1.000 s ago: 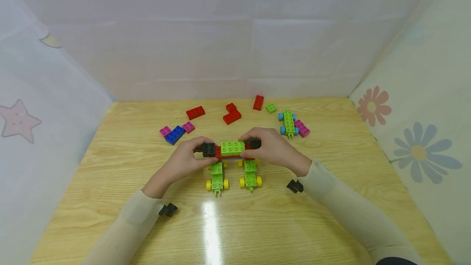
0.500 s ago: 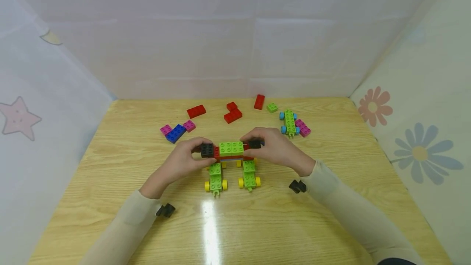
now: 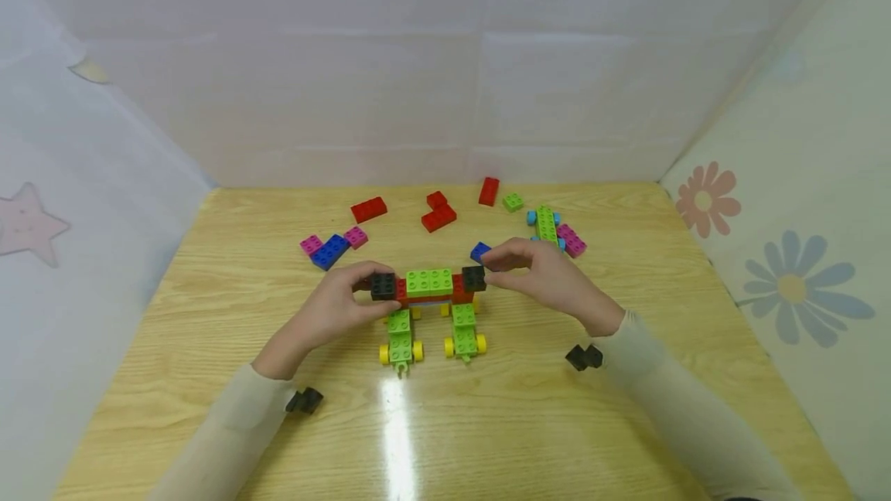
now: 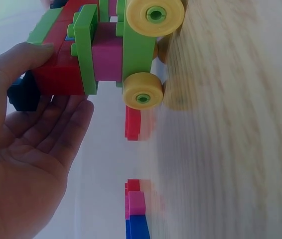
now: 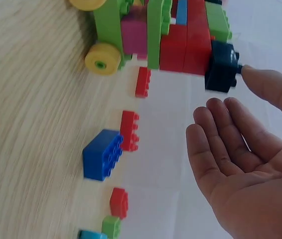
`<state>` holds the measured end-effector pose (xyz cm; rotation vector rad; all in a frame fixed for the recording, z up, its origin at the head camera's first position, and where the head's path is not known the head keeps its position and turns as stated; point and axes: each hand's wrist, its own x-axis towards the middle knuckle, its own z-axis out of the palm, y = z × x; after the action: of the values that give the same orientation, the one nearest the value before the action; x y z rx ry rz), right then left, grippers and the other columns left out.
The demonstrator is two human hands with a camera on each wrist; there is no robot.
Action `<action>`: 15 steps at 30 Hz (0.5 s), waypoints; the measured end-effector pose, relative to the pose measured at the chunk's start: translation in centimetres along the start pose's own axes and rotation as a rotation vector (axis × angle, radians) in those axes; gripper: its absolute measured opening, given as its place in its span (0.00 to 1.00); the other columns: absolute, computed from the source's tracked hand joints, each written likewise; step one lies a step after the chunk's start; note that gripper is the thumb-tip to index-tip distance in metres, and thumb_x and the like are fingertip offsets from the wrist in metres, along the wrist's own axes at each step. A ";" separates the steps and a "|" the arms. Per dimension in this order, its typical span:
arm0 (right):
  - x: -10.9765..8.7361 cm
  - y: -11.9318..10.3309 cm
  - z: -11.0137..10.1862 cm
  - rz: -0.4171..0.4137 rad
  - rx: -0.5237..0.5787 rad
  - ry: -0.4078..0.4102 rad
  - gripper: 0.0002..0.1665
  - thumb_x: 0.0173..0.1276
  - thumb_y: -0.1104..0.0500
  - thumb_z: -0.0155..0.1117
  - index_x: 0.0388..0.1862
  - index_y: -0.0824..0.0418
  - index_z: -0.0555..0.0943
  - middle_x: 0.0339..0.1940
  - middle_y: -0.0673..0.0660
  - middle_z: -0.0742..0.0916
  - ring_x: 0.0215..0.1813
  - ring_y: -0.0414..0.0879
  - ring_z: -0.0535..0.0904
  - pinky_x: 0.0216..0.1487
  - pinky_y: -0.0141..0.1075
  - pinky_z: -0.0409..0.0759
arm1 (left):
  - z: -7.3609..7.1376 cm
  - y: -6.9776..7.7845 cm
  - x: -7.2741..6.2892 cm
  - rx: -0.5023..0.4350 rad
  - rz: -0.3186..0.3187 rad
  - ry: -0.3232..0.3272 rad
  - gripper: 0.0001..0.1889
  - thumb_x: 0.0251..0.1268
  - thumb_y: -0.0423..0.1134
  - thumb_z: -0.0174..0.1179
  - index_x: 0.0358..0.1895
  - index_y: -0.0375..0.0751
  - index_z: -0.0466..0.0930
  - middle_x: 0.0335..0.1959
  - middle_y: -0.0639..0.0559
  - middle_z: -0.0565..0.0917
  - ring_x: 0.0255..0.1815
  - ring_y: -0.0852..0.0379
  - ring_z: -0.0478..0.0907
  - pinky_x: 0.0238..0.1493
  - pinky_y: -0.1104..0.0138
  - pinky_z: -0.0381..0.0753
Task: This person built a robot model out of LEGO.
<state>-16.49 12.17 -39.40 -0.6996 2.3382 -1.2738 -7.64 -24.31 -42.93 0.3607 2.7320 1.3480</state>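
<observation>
A toy-brick build (image 3: 429, 282) stands on two green wheeled bases (image 3: 400, 342) with yellow wheels. Red bricks (image 3: 457, 286) span the bases, topped by lime-green bricks, with a black brick (image 3: 383, 286) at the left end and another black brick (image 3: 474, 278) at the right end. My left hand (image 3: 341, 304) grips the build's left end; in the left wrist view its thumb lies on a red brick, fingers on the far side. My right hand (image 3: 546, 277) is beside the right-end black brick, fingers extended, thumb tip right at its studs (image 5: 237, 69).
Behind the right hand lies a blue brick (image 3: 479, 252). Several red bricks (image 3: 438, 217), a small green brick (image 3: 513, 202) and a blue-wheeled green base (image 3: 546, 224) by a pink brick (image 3: 571, 240) sit farther back. Pink and blue bricks (image 3: 330, 251) lie at left.
My right hand has let go of the right-end black brick and moved right, uncovering it and the blue brick behind. The build has shifted slightly left in the head view, with my left hand still gripping it.
</observation>
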 end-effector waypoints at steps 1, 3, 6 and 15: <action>0.0 0.2 -0.3 0.003 0.000 0.008 0.21 0.79 0.49 0.76 0.66 0.52 0.90 0.66 0.56 0.91 0.66 0.53 0.88 0.70 0.58 0.87 | -0.1 0.0 -0.1 0.001 -0.002 0.000 0.22 0.72 0.43 0.79 0.64 0.43 0.88 0.61 0.45 0.91 0.62 0.44 0.90 0.68 0.44 0.89; 0.0 0.6 -0.7 0.006 -0.016 0.025 0.20 0.80 0.49 0.76 0.65 0.54 0.90 0.66 0.58 0.92 0.65 0.53 0.89 0.69 0.58 0.88 | -0.4 -0.1 -0.4 0.003 -0.007 -0.002 0.22 0.71 0.43 0.80 0.64 0.43 0.87 0.61 0.45 0.91 0.62 0.44 0.90 0.68 0.44 0.89; 0.5 1.6 -1.2 0.022 -0.030 0.043 0.21 0.81 0.51 0.75 0.67 0.57 0.89 0.65 0.60 0.92 0.64 0.55 0.90 0.68 0.57 0.89 | -0.8 -0.3 -0.8 0.009 -0.009 -0.001 0.22 0.71 0.42 0.80 0.64 0.43 0.87 0.61 0.45 0.91 0.62 0.45 0.90 0.68 0.45 0.89; 2.8 5.5 -0.8 0.136 -0.023 0.076 0.30 0.81 0.51 0.75 0.76 0.61 0.83 0.73 0.61 0.88 0.70 0.58 0.86 0.73 0.58 0.85 | -1.0 -0.9 -1.0 0.007 -0.009 0.003 0.22 0.71 0.42 0.80 0.64 0.43 0.88 0.61 0.46 0.91 0.61 0.46 0.90 0.68 0.45 0.89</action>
<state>-20.52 13.58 -43.92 -0.4974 2.4190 -1.2360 -6.97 -25.85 -43.11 0.3466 2.7375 1.3387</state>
